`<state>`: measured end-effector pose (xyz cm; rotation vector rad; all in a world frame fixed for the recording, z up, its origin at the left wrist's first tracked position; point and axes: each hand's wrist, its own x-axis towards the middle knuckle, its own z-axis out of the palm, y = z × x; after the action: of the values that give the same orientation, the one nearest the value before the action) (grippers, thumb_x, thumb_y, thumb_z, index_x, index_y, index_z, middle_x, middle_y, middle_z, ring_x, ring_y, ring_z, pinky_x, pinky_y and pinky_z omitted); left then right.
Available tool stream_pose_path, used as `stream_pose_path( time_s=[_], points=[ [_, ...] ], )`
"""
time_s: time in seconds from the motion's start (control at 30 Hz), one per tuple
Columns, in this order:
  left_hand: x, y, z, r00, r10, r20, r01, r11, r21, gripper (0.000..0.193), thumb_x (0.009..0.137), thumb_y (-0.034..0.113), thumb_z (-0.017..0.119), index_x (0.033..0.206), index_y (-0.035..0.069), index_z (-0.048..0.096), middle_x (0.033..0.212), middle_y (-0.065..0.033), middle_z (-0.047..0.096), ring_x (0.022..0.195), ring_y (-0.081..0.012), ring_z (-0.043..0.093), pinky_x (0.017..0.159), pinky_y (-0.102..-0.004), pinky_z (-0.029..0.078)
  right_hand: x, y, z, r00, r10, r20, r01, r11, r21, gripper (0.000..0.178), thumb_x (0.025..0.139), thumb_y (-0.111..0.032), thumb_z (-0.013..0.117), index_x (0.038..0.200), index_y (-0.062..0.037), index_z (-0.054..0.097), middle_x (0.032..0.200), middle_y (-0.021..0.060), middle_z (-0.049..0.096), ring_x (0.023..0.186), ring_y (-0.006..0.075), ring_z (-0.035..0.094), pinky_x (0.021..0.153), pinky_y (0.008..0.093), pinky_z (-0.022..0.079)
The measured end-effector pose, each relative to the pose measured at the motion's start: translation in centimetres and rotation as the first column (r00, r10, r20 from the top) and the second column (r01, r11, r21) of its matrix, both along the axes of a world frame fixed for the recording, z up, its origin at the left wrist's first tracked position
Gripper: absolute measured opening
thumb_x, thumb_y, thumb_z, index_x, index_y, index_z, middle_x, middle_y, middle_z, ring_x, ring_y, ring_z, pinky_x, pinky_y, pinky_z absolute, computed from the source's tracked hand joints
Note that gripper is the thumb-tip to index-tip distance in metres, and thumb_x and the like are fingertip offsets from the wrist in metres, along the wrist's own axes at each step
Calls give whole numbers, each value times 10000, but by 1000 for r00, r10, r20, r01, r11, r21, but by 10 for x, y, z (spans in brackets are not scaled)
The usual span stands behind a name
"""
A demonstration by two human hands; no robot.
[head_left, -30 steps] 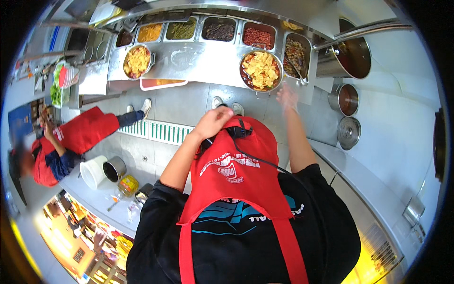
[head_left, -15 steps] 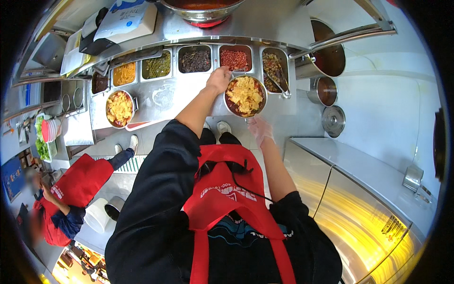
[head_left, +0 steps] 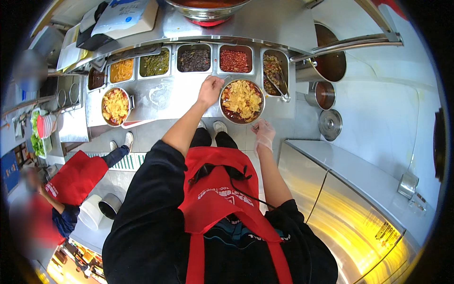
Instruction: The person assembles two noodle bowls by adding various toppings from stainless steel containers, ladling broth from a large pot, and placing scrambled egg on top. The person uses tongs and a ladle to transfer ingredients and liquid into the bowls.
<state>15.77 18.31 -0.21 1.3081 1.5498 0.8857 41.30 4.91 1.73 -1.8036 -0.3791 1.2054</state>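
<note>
A round metal pot of dark reddish broth, heaped with yellow flaky pieces, is at the front edge of the steel counter. My bare left hand is closed at its upper left side, where a thin metal handle shows by the fingertips. At the lower right rim, the pinched fingers of my right hand, in a clear plastic glove, close on what looks like the opposite handle, mostly hidden. A similar pot with the same topping stands farther left on the counter.
Beyond the pots runs a row of steel bins, among them red beans and dark pieces. Tongs rest in the right bin. A raised shelf holds a large bowl. A person in a red apron is at left.
The pot has turned slightly counterclockwise and come a little nearer me. My left hand has drawn back to the left with it, and my right hand has shifted slightly right.
</note>
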Motion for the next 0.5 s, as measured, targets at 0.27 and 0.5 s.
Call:
stream_pose_path(
  time_s=[0.27,0.5],
  points=[
    [-33,-98,50,889,403,217,-383,914,-130,251,1035,207,647,982,-34,690,949,-53,596,742,-118,584,647,-281,493,-2,17,34,938,339,66,-341,940,12,202,1011,-211,673,986,-10,668,802,37,637,699,123,616,656,300,601],
    [-64,-180,67,754,651,87,-631,754,-182,336,1035,284,628,1016,-46,688,1022,-137,659,898,-214,644,855,-353,511,-42,42,45,777,627,67,-630,770,98,213,1026,-217,666,1003,-6,683,774,11,627,691,97,600,650,284,574]
  ],
)
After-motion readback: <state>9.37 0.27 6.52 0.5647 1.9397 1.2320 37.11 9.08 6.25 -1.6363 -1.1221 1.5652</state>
